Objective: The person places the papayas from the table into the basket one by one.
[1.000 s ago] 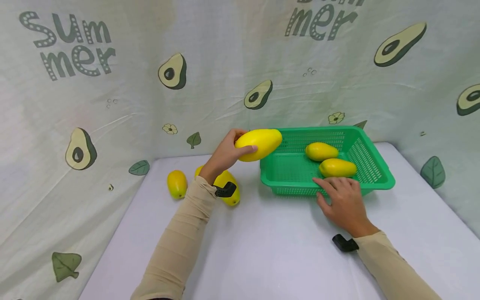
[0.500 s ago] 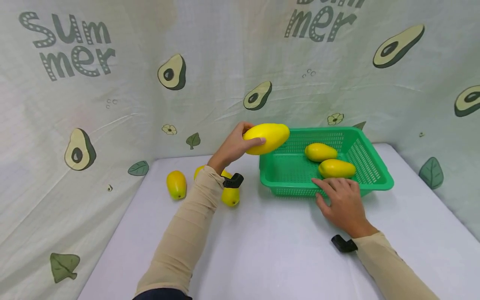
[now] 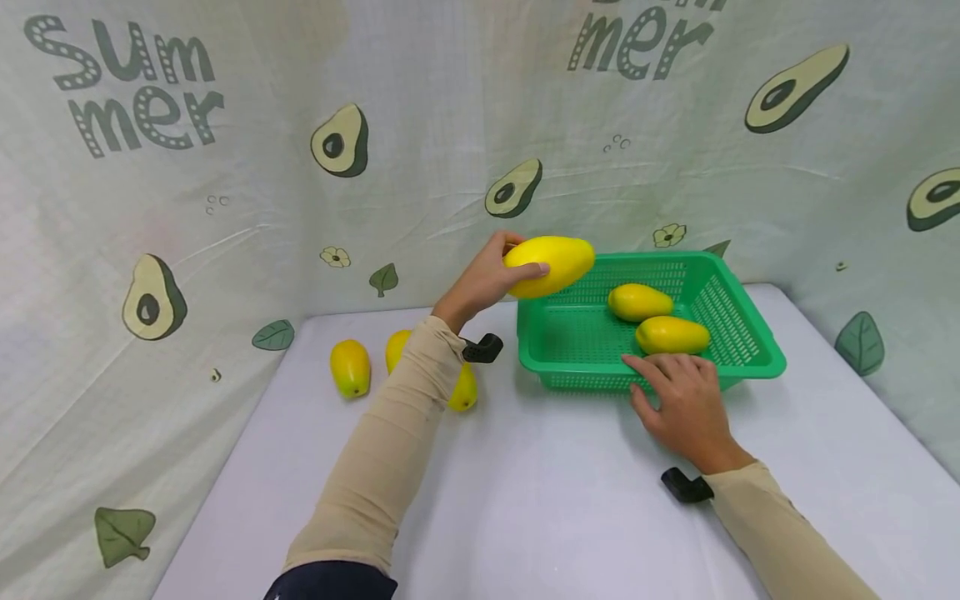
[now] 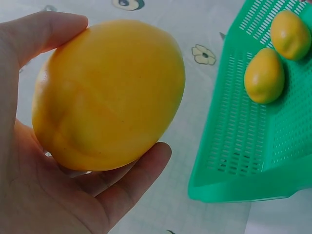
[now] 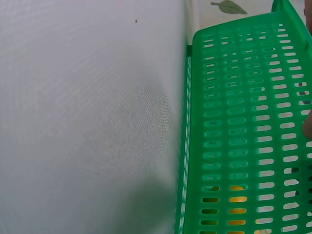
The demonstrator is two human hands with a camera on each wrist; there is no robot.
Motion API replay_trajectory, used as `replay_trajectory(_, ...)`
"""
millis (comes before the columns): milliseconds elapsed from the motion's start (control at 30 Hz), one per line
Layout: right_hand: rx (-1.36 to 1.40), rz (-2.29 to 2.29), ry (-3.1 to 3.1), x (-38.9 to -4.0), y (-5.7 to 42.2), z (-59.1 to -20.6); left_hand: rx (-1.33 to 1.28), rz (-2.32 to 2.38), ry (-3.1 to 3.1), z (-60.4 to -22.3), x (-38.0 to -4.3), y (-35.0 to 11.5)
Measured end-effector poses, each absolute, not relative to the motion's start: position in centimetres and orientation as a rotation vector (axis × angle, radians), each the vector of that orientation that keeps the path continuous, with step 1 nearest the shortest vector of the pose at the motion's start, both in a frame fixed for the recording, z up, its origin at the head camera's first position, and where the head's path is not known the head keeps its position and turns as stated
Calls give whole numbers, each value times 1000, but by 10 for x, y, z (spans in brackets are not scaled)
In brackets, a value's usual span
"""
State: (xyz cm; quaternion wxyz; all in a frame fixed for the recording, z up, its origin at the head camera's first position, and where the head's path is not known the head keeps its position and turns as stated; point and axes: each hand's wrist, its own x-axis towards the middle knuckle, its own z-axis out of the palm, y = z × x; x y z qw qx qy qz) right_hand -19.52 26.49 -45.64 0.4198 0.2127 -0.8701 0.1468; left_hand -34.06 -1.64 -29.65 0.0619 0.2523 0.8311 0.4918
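A yellow mango (image 3: pixel 551 265) is held in my left hand (image 3: pixel 487 275), raised over the basket's left end. In the left wrist view, thumb and fingers wrap round this mango (image 4: pixel 112 97). The green plastic basket (image 3: pixel 577 368) stands at the back right with two mangoes inside, a rear mango (image 3: pixel 640 302) and a front mango (image 3: pixel 672 335). My right hand (image 3: pixel 684 408) grips the basket's near rim, fingers over the top and thumb against the outer wall. The right wrist view shows the slotted basket wall (image 5: pixel 243 117) close up, with only a fingertip at its edge.
On the white table (image 3: pixel 555 500), a mango (image 3: pixel 350 368) lies at the left. Another mango (image 3: pixel 397 346) and a further mango (image 3: pixel 463 390) are partly hidden behind my left forearm. A printed cloth (image 3: pixel 427 108) hangs behind the table.
My left hand has moved right and slightly up with the mango, from beside the basket to over its left end. The right hand stays on the rim.
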Motion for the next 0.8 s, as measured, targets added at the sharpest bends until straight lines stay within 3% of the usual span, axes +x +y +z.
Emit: replay_trajectory(800,528,351,-2208,-196,266,-457,733,1506,2476,-294,-349,11)
